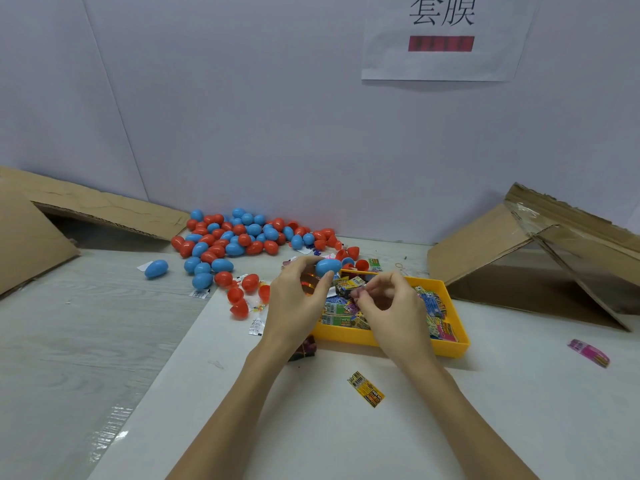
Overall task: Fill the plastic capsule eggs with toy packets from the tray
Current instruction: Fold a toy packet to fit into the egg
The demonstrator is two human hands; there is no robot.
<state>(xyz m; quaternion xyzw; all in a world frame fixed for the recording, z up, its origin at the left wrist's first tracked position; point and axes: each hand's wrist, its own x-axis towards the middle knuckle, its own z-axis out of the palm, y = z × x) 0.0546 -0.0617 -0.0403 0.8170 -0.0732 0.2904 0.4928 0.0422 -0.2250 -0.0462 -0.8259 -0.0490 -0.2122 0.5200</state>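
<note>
Left hand raised, fingers gripping blue egg, right hand pinching small packet over yellow tray

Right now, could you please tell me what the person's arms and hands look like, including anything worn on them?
Both forearms are bare, with no sleeves in view. The left hand and right hand wear no gloves, and no rings, watch or bracelets are visible.

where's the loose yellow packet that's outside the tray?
Head view: the flat yellow printed toy packet lies alone on the white table sheet, just in front of the yellow plastic tray, between the person's forearms.
</note>
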